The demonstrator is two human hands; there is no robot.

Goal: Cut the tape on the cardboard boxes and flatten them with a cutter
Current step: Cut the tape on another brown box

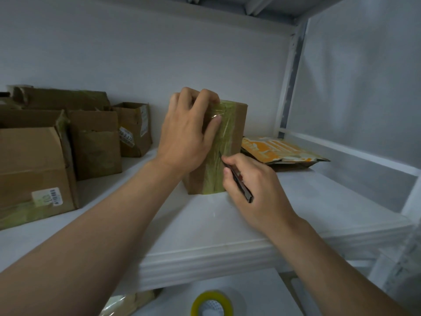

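Nearby, lower level: a roll of yellow-green packing tape (pixel 211 304) lies flat, with a folded-down piece of cardboard (pixel 127 302) to its left.
Shelf: a white shelf (pixel 205 254) at chest height carries everything else.
Right hand: the right hand (pixel 250 179) pinches a slim dark cutter (pixel 245 190) like a pen, fingers curled round the handle. The blade tip touches the tape about halfway up the box's front.
Task's thing: a small cardboard box (pixel 240 124) stands on end at the middle of the shelf, a wide band of glossy greenish tape (pixel 219 142) running down its front face.
Left hand: the left hand (pixel 189 133) grips the box's top left corner, fingers curled over the top edge and the thumb pressed flat on the tape.
Handling: the box looks light and probably empty, so it would slide or tip under the blade unless it is braced. Its walls are stiff at the corners but likely give in the middle, and the tape is slick. The best hold seems to be the top corner, above and aside from the blade's path.
Right, behind: a flattened orange-printed carton (pixel 280 151) lies just beside the box.
Left: three taped brown boxes (pixel 34 167) with labels stand well apart from it, toward the white back wall (pixel 136 53).
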